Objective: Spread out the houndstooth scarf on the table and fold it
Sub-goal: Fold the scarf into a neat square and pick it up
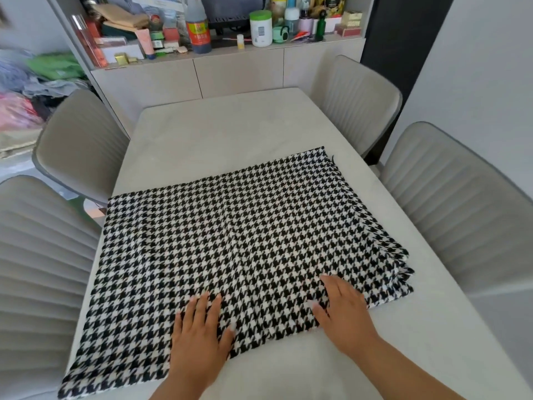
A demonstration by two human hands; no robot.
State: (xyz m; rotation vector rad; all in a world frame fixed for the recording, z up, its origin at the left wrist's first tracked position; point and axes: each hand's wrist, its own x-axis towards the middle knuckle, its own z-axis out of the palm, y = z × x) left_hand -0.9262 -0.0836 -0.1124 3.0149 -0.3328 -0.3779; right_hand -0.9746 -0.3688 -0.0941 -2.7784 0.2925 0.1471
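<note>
Pale and matte, the bench (219, 131) runs away from the head camera toward a low cabinet whose ledge is crowded with bottles and jars, among them a dark sauce bottle (198, 27) and a white tub (261, 28); grey ribbed chairs (354, 99) stand at both long sides. Across the near half of the bench lies the scarf (230, 241), a broad black-and-white houndstooth rectangle set slightly askew, its far edge rising toward the right. It looks already doubled: at its right end several fringed layers are stacked and stepped, while its left end reaches the bench edge and seems to hang a little over it. The cloth sits flat with only faint ripples. The left hand (199, 339) rests palm down on the scarf's near edge, fingers straight and slightly spread, gripping nothing. The right hand (343, 310) lies flat just right of it, also on the near edge, fingers extended and pressing the cloth rather than pinching it. Judging by the weave, the scarf is soft, light and limp, with a somewhat fuzzy face that should grip itself and not slide much on the smooth bench; it will sag and crease if lifted from the middle. Better hold would be at two corners or along one edge, pinched through all layers at the fringed right end so the stack stays aligned during the next fold.
</note>
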